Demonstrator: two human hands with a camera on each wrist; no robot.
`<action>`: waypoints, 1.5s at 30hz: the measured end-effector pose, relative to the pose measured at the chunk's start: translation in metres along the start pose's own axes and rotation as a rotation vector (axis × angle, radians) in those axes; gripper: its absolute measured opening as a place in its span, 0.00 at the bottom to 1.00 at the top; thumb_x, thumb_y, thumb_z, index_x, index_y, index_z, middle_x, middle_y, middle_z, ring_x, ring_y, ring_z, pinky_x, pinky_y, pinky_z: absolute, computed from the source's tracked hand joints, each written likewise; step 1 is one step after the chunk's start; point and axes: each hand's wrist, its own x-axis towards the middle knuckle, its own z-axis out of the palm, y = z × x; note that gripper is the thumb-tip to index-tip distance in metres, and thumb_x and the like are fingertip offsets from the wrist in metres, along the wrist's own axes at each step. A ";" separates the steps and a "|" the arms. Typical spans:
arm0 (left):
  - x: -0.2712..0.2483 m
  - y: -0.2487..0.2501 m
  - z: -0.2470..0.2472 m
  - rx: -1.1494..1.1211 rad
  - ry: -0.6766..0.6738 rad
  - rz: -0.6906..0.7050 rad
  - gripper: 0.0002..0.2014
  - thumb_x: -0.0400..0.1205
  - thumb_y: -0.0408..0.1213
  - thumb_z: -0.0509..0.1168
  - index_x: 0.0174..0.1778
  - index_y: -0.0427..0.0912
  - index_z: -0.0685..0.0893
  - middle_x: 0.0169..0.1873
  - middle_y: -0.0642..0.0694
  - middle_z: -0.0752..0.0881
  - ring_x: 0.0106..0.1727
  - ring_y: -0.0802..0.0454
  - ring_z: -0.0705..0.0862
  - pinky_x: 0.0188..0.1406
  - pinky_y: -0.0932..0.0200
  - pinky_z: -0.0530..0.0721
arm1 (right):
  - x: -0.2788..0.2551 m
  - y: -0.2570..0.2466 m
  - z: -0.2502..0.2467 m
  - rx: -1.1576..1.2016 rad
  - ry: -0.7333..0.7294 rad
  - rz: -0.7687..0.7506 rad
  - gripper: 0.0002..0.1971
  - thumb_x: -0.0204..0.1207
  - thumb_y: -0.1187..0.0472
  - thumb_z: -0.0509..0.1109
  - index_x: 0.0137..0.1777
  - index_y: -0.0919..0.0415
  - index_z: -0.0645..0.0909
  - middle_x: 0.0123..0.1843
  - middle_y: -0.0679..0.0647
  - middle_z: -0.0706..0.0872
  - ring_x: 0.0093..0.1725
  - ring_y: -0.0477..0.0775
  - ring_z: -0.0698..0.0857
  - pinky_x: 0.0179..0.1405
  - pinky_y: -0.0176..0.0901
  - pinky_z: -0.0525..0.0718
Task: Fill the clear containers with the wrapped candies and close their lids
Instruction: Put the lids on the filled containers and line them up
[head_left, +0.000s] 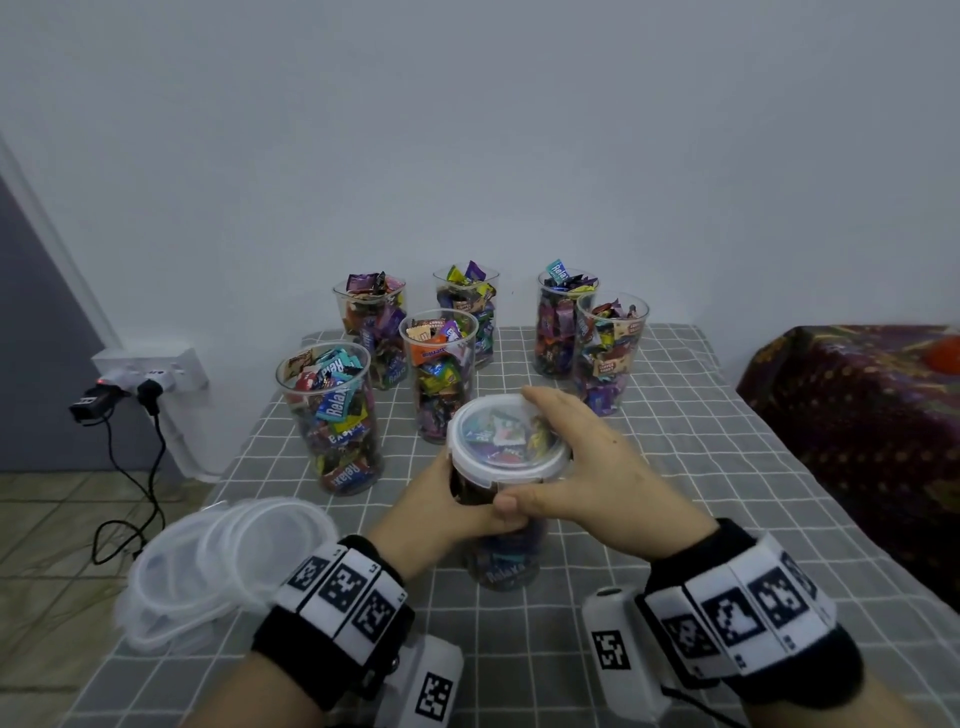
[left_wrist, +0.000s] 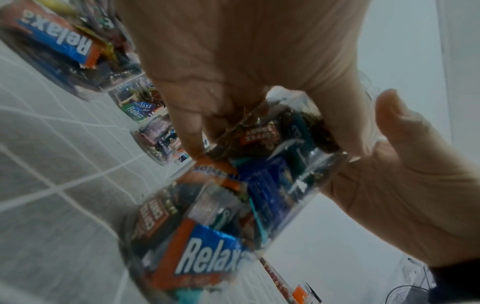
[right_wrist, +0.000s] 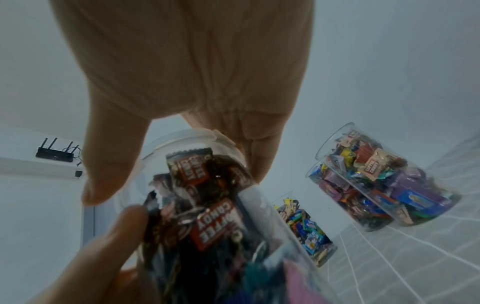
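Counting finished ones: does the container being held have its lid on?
Yes. A white-rimmed lid sits on the container; whether it is fully snapped, cannot tell.

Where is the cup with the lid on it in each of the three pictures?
Head view: the lidded container is at the centre, between both hands.
Left wrist view: the same container runs from bottom centre up to the middle, gripped by the left hand; its lid barely shows.
Right wrist view: it fills the lower centre, with the right hand over its lid.
Shared landmark: the grey checked tablecloth.
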 end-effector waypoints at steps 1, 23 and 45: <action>0.000 0.001 0.000 0.006 -0.008 -0.003 0.41 0.56 0.44 0.79 0.67 0.48 0.74 0.55 0.62 0.87 0.59 0.67 0.83 0.52 0.76 0.77 | 0.000 0.002 0.002 0.046 0.012 0.015 0.49 0.61 0.49 0.82 0.80 0.51 0.60 0.66 0.31 0.68 0.67 0.33 0.68 0.64 0.21 0.64; 0.011 0.012 -0.115 0.473 0.757 -0.201 0.65 0.58 0.57 0.81 0.81 0.38 0.47 0.78 0.38 0.64 0.77 0.40 0.66 0.75 0.37 0.67 | 0.012 0.097 -0.086 -0.101 0.575 0.311 0.31 0.61 0.51 0.83 0.60 0.63 0.76 0.58 0.60 0.82 0.55 0.60 0.82 0.49 0.49 0.80; 0.013 0.018 -0.095 0.364 0.607 -0.228 0.33 0.65 0.46 0.80 0.65 0.42 0.79 0.55 0.46 0.87 0.53 0.49 0.84 0.44 0.62 0.81 | 0.030 0.121 -0.103 -0.442 0.761 0.448 0.54 0.67 0.41 0.75 0.81 0.72 0.51 0.82 0.71 0.50 0.82 0.68 0.50 0.80 0.60 0.51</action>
